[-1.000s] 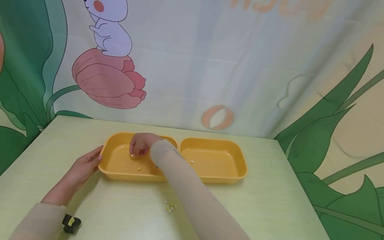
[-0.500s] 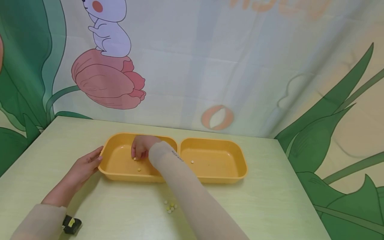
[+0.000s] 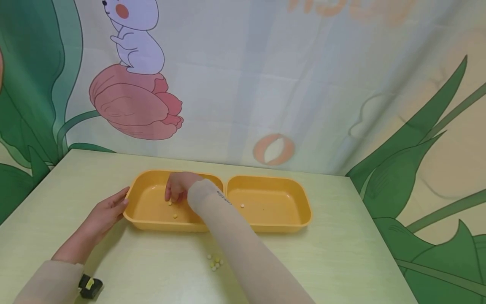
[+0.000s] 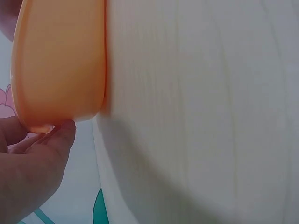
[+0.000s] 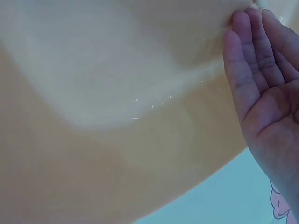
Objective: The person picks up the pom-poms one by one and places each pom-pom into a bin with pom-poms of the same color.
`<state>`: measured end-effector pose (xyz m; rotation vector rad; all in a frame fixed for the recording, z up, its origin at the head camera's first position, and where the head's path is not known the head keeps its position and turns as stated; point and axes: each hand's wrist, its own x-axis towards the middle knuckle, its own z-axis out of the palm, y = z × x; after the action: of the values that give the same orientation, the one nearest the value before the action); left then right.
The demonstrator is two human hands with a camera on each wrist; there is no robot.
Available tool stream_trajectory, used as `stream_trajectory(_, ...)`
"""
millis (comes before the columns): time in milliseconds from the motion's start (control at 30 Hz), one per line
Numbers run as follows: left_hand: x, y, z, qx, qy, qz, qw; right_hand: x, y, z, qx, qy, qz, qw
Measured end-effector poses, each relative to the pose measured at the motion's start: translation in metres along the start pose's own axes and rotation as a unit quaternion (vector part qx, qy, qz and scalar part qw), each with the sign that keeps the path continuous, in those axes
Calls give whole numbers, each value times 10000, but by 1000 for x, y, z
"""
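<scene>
Two yellow trays stand side by side. My left hand grips the outer end of the left tray; in the left wrist view its thumb and fingers lie at the rim. My right hand reaches down into that tray, fingertips together and pointing down. At those fingertips, a small pale bead appears pinched in the right wrist view, partly hidden. A pale-yellow bead shows right under the fingers in the head view, and another bead lies nearer the front wall.
The right tray holds a small white bead. Several white and yellow beads lie loose on the table in front. A small black object with a yellow mark sits beside the left sleeve. A printed curtain hangs behind.
My right hand has shifted slightly toward the front of the left tray, its fingertips now lower over the bead there. The left hand keeps its hold on the tray.
</scene>
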<state>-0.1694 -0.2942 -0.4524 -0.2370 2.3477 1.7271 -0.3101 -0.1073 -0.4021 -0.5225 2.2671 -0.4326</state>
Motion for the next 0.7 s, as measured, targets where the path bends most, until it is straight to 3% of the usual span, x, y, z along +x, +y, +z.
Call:
stream_trajectory(133,-1,1,0,-39,-12,-33,10000,-1,-4,-5,-326,-26,-101,9994)
stream_trajectory(300,-3,4,0,-41,34,-100,9999,-13,-8,-26,-511,43,-893,9947)
stream_trajectory(467,-3,5,2,30,57,-70,10000,-45,0,-52,-175,228,-1679,9854)
stream_trajectory(700,-3,2,3,69,55,-84,9999,-101,28,-67,758,606,-2165,9714)
